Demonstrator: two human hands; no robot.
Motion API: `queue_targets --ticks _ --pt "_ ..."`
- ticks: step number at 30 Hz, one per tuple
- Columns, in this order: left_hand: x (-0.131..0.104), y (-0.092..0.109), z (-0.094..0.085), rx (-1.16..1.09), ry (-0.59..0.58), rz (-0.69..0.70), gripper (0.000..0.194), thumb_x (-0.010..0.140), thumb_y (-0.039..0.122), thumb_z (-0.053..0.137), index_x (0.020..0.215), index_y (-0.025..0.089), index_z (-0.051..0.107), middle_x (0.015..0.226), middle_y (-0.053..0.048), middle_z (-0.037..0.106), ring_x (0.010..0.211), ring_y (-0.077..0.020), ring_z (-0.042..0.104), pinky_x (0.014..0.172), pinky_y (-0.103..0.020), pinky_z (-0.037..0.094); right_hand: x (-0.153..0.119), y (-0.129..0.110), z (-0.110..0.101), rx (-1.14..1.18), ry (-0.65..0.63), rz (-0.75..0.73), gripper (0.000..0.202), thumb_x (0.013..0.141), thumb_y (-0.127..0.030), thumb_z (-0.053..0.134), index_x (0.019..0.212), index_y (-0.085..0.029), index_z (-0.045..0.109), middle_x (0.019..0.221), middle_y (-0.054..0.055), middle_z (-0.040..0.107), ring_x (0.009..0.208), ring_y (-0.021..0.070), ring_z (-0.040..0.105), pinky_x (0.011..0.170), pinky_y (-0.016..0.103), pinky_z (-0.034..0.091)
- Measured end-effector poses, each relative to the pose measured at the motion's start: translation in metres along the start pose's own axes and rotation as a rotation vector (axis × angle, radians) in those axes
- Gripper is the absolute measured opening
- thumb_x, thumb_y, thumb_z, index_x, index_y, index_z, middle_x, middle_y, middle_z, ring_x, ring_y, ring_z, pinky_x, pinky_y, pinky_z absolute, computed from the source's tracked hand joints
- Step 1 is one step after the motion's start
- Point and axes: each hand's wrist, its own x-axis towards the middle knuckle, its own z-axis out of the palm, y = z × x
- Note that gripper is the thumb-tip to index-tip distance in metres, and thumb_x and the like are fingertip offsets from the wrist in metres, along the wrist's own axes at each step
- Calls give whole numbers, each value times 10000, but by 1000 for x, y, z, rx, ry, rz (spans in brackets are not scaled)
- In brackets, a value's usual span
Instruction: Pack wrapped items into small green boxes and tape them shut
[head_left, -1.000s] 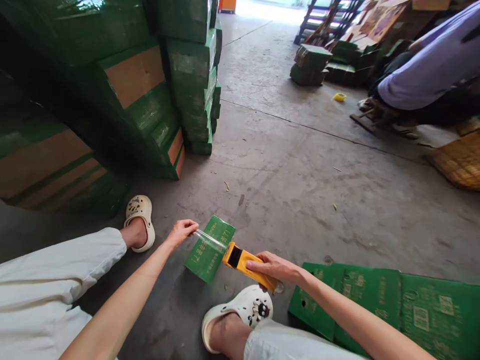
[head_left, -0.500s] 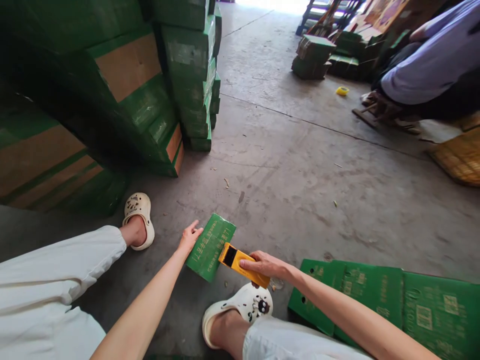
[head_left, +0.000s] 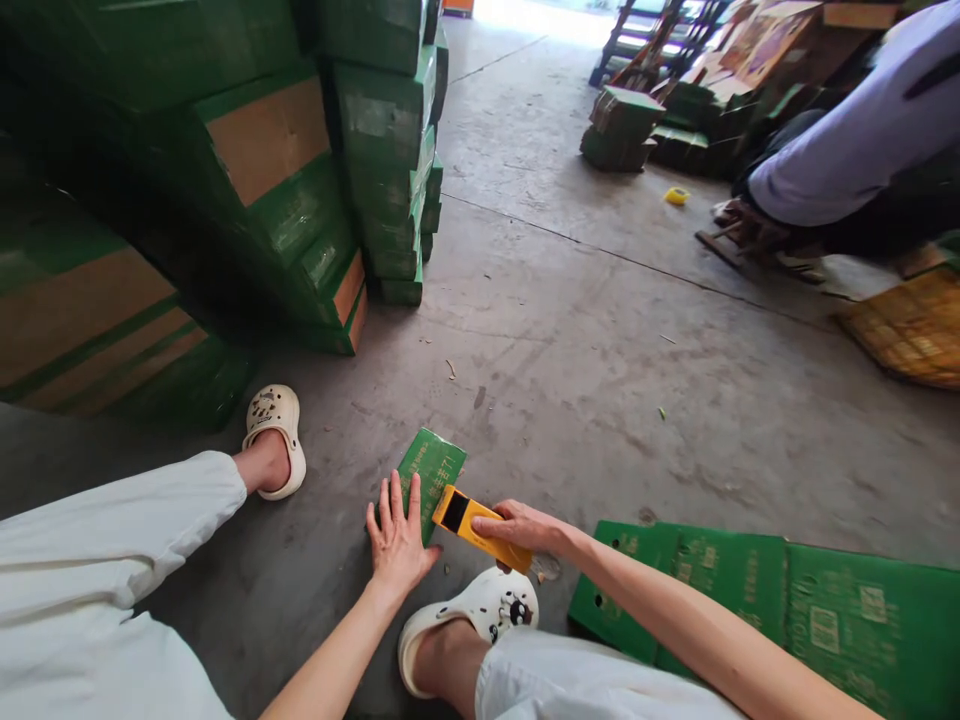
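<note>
A small green cardboard box [head_left: 433, 462] with gold printed characters lies on the concrete floor between my feet. My left hand [head_left: 399, 538] is laid over its near left part, fingers spread and palm down, hiding some of the print. In my right hand [head_left: 517, 532] is a yellow boxy handheld tool [head_left: 484, 528] with a black panel near its front end. That front end is at the right side of the green box; whether they touch, I cannot tell. My thumb rests on top of the tool.
Green cartons [head_left: 382, 150] are stacked high at the left. Flattened green cardboard [head_left: 847, 620] lies at the lower right. My cream clogs [head_left: 276, 440] stand on either side. A yellow tape roll [head_left: 676, 197] sits farther off, near a crouching person [head_left: 832, 150] and a woven mat [head_left: 911, 325].
My left hand has moved from the box's left edge onto its near part, with the fingers now spread. The yellow tool stays in my right hand, nearly unmoved.
</note>
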Motion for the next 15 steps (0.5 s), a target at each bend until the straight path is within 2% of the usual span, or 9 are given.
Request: queue_targets --ticks 4,6,9,12,15 --pt "14 0 -14 34 -36 -85 1164 709 337 800 1702 312 192 1767 -195 112 1550 -468 255 1166 -672 280 -5 -19 -1 54 -41 37 620 735 -805 726 783 -198 608 729 58 717 591 168 660 458 216 443" --pt "21 -4 -23 18 -57 -102 1146 725 363 779 1702 324 181 1757 -188 156 1518 -467 298 1149 -665 296 -7 -28 -1 95 -70 32 617 724 -798 745 806 -201 612 736 61 730 591 178 671 471 226 468" --pt "29 -17 -34 -31 -94 -117 1147 736 423 774 1700 358 156 1759 -161 160 1500 -466 313 1134 -662 310 -9 -36 -3 60 -70 -36 638 776 -826 677 842 -192 643 735 62 734 597 181 671 482 229 467" --pt "41 -35 -44 -102 -149 -147 1188 701 440 805 1690 406 149 1758 -131 180 1486 -470 340 1110 -648 348 -13 -30 -9 -20 -53 -99 671 796 -853 639 860 -186 663 742 52 728 602 169 655 475 219 425" --pt "53 -53 -54 -166 -196 -177 1201 674 432 823 1680 440 167 1747 -111 222 1463 -482 379 1086 -638 380 -20 -14 -18 -42 -71 -116 708 792 -886 618 861 -183 668 757 40 717 586 142 614 468 213 382"
